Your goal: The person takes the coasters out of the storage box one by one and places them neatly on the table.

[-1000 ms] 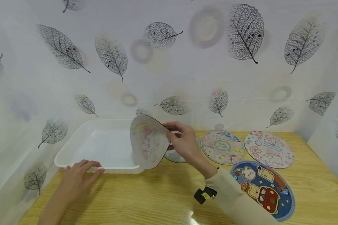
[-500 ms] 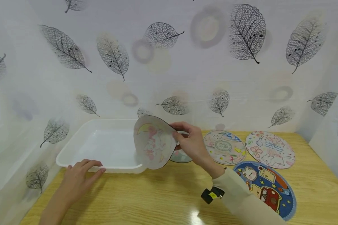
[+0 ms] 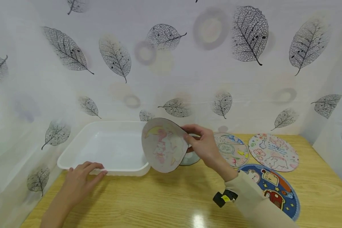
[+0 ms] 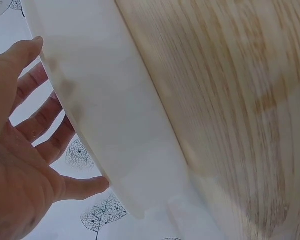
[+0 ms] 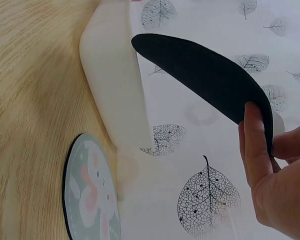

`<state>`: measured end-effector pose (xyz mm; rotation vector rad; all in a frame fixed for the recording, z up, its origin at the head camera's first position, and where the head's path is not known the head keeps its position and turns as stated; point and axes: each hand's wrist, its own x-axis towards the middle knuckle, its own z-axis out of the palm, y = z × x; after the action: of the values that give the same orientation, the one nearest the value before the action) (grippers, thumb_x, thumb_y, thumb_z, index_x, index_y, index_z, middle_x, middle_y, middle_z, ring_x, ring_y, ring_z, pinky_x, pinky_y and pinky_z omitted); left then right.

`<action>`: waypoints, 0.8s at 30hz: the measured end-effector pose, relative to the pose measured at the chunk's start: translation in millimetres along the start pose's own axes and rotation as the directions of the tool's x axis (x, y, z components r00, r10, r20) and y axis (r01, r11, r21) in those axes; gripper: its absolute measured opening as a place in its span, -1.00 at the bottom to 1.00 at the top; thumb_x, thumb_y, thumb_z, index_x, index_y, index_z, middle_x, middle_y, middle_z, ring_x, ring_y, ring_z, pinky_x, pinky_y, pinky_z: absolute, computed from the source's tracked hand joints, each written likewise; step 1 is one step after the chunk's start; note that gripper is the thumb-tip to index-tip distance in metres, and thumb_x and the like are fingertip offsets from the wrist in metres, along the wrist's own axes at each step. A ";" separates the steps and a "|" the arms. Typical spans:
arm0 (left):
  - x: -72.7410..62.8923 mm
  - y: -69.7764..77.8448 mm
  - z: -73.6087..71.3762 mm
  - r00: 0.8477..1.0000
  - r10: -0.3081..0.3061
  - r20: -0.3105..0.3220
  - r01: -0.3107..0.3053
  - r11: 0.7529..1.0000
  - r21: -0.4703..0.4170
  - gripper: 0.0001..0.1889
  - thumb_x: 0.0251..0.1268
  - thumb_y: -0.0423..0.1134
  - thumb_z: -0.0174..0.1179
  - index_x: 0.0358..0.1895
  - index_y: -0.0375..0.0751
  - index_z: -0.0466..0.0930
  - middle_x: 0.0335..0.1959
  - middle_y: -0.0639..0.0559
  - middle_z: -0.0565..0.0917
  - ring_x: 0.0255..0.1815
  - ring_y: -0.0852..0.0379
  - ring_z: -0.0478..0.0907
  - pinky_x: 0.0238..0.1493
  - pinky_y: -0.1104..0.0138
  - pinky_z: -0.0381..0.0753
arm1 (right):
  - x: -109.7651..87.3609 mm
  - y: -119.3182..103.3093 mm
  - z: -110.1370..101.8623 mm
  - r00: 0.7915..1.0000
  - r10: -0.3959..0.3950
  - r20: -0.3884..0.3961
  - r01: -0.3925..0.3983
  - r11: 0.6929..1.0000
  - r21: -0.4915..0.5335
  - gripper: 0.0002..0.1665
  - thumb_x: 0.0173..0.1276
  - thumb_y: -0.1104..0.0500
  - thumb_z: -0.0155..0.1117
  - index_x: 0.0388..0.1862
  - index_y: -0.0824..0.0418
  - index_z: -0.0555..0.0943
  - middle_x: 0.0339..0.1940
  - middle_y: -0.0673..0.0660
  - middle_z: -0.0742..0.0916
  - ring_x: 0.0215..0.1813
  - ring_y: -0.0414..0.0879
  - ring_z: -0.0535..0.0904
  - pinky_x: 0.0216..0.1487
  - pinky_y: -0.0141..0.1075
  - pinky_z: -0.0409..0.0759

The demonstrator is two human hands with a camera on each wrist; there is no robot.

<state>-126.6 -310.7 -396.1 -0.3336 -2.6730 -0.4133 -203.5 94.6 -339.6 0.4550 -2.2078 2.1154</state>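
My left hand holds the near rim of a white plastic tray, with the fingers over the edge and the thumb on the outside. In the left wrist view the thumb and little fingertip touch the rim, and the middle fingers pass behind it. My right hand pinches a round mat by its right edge. This mat hangs upright and bent beside the tray's right end. Its pale face shows a yellow moon and pink figures. A black backing shows in the right wrist view. Behind it, a grey-green rabbit mat lies on the table.
Further right on the wooden table lie a floral mat, a pink rabbit mat and a dark blue oval mat with a red car. The right forearm covers part of the blue one. A leaf-print curtain encloses the back and sides.
My right hand has carried the round mat rightward, from over the tray's right end to beside it. The mat faces me more and bends less. The left hand stays on the rim.
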 end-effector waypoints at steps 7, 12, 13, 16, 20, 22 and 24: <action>-0.7 -1.4 0.8 1.000 -0.001 0.000 0.001 1.000 -0.005 -0.84 0.25 -0.10 0.44 -0.15 0.05 0.72 -0.14 -0.06 0.77 -0.11 -0.26 0.71 -0.10 -0.59 0.31 | -4.1 0.5 -8.0 1.000 -0.016 0.001 0.016 1.000 -0.014 -0.65 0.50 0.40 0.18 0.21 0.32 0.63 0.15 0.35 0.68 -0.24 -0.20 0.77 -0.38 -0.18 0.78; -0.8 -1.6 1.3 1.000 -0.001 -0.004 0.001 1.000 -0.006 -0.84 0.25 -0.10 0.44 -0.15 0.05 0.72 -0.14 -0.06 0.77 -0.09 -0.26 0.71 -0.09 -0.59 0.31 | -6.7 1.8 -14.1 1.000 -0.001 -0.008 0.000 0.999 -0.033 -0.65 0.50 0.40 0.18 0.22 0.34 0.62 0.16 0.36 0.67 -0.24 -0.23 0.76 -0.38 -0.21 0.77; -0.8 -1.6 1.5 1.000 0.001 -0.008 -0.001 1.000 -0.005 -0.84 0.25 -0.10 0.44 -0.15 0.05 0.72 -0.14 -0.06 0.77 -0.09 -0.26 0.71 -0.08 -0.59 0.31 | -7.6 1.8 -15.6 1.000 0.003 -0.006 -0.003 0.999 -0.038 -0.65 0.50 0.39 0.18 0.22 0.34 0.61 0.16 0.36 0.67 -0.23 -0.23 0.76 -0.37 -0.21 0.77; -0.6 -1.6 1.7 1.000 0.006 -0.018 -0.006 1.000 -0.006 -0.84 0.23 -0.12 0.45 -0.16 0.04 0.72 -0.13 -0.07 0.77 -0.09 -0.28 0.71 -0.07 -0.61 0.29 | -9.5 2.5 -20.2 1.000 0.014 -0.004 -0.014 0.999 -0.052 -0.65 0.50 0.39 0.17 0.23 0.33 0.61 0.17 0.37 0.67 -0.23 -0.23 0.76 -0.37 -0.22 0.77; -0.1 -1.1 1.2 1.000 -0.002 -0.009 0.002 1.000 -0.013 -0.84 0.24 -0.13 0.45 -0.16 0.04 0.72 -0.13 -0.08 0.77 -0.08 -0.30 0.70 -0.06 -0.64 0.25 | -11.9 4.7 -26.6 1.000 0.021 0.004 -0.021 0.997 -0.079 -0.65 0.51 0.39 0.16 0.23 0.33 0.61 0.17 0.38 0.67 -0.24 -0.23 0.76 -0.38 -0.21 0.77; -0.1 -0.9 0.9 1.000 -0.010 0.003 0.010 1.000 -0.015 -0.85 0.25 -0.12 0.44 -0.15 0.05 0.72 -0.12 -0.07 0.77 -0.08 -0.31 0.70 -0.06 -0.64 0.24 | -13.5 5.9 -29.7 1.000 0.019 0.008 -0.018 0.995 -0.096 -0.65 0.51 0.39 0.15 0.23 0.34 0.60 0.16 0.39 0.66 -0.24 -0.23 0.76 -0.39 -0.20 0.76; -0.1 -1.0 0.9 1.000 -0.015 0.008 0.015 1.000 -0.017 -0.85 0.25 -0.12 0.44 -0.15 0.06 0.72 -0.13 -0.07 0.77 -0.09 -0.31 0.70 -0.06 -0.64 0.24 | -15.0 6.6 -32.6 1.000 0.019 0.011 -0.018 0.995 -0.101 -0.65 0.51 0.40 0.16 0.23 0.35 0.60 0.15 0.40 0.66 -0.25 -0.23 0.76 -0.39 -0.19 0.76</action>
<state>-127.1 -311.4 -397.2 -0.3211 -2.6825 -0.4399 -196.2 129.4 -347.6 0.4440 -2.3216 2.0028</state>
